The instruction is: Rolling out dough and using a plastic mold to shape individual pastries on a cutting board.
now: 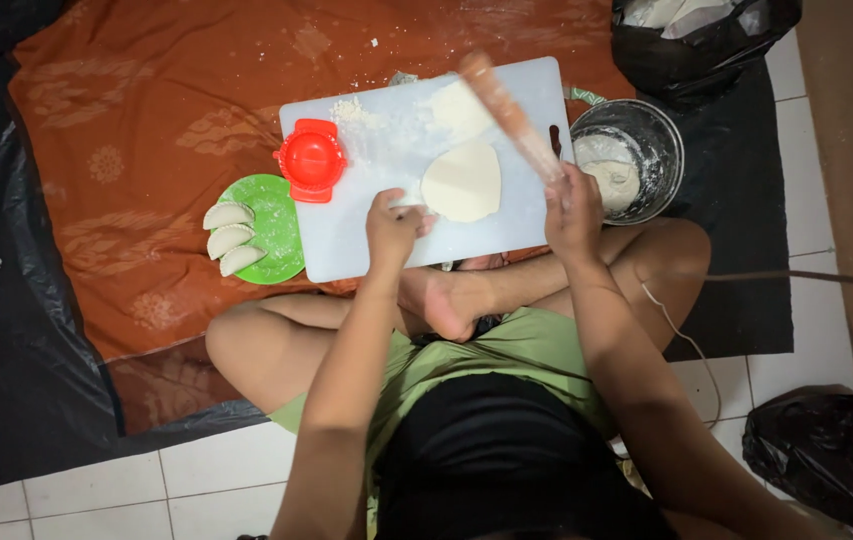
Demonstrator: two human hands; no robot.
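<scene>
From the head camera, looking straight down, a person sits cross-legged on a tiled floor [86, 495] with a white cutting board [346, 240] lying in front of the knees on an orange patterned cloth [136, 130].

The dough sheet [462, 181] is pale cream, flat and thin, roughly round with a slight point at its upper edge, and smooth on top. It lies on the right half of the board, amid scattered flour. A second, smaller pale patch of dough or flour sits above it near the board's far edge; which it is I cannot tell.

The left hand [392, 226] rests on the board just left of the dough sheet, its fingers closed on something small and pale at the sheet's lower left edge; what that is cannot be made out. The right hand [572, 208] is clamped around the near end of a wooden rolling pin [508, 112], just right of the dough sheet. The pin slants up and away over the board, blurred, and crosses the sheet's upper right side.

A red dumpling press [311, 159] lies at the board's left edge. Beside it, a green plate [281, 215] carries three folded dumplings [227, 238]. A metal bowl [646, 135] with dough and flour stands right of the board. Black bags at the upper and lower right are cut off by the frame.
</scene>
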